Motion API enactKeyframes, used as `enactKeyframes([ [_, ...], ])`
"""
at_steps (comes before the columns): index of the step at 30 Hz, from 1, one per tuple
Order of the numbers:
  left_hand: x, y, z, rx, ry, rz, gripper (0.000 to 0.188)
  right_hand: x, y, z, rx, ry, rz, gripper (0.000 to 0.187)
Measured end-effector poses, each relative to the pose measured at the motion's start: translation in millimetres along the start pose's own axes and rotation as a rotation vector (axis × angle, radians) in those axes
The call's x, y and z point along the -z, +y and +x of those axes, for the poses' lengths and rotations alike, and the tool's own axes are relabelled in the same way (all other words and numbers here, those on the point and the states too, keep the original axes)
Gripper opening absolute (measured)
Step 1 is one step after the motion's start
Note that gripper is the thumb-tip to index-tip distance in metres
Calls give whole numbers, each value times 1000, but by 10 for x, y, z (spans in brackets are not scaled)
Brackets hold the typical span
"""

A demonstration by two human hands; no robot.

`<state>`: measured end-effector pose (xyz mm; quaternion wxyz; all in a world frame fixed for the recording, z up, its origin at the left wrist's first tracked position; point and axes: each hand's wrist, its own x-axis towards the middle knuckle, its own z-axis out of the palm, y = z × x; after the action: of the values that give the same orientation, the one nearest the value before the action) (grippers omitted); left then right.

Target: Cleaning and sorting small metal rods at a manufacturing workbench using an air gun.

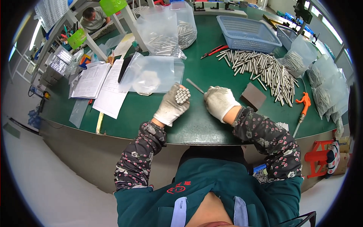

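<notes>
A white-gloved left hand (171, 107) clamps a bundle of metal pins (182, 96), ends turned upward, apparently to keep them packed tight, while the right hand (219, 101) pinches what may be a single slim rod (195, 86), the loose pin pile (270, 72) lying handily beyond it on the green table (200, 126).

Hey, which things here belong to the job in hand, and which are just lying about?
Likely in the job:
rod bundle, in the left hand
single rod, in the right hand
loose rod pile

Apparently lying about:
red-handled pliers
orange air gun
papers
</notes>
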<state>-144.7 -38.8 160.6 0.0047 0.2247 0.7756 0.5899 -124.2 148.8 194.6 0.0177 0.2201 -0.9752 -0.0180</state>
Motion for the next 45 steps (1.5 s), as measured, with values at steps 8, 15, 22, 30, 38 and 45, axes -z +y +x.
enactKeyframes([
  [8,-228,3,93,-40,-95,318,33,53,162,-197,-204,-100,55,14],
  [15,-227,-56,110,-48,-115,350,33,175,255,-346,-218,-150,213,22],
  [22,-223,-37,93,-34,-114,334,35,216,363,-391,-340,-148,325,30],
  [30,-241,-10,92,-81,-80,346,34,92,631,-287,-327,-7,763,29],
  [38,-229,21,90,-54,-110,364,33,65,540,-166,-336,-123,922,53],
  [45,-225,-35,88,-159,-54,434,33,248,802,-177,-253,-124,724,41],
])
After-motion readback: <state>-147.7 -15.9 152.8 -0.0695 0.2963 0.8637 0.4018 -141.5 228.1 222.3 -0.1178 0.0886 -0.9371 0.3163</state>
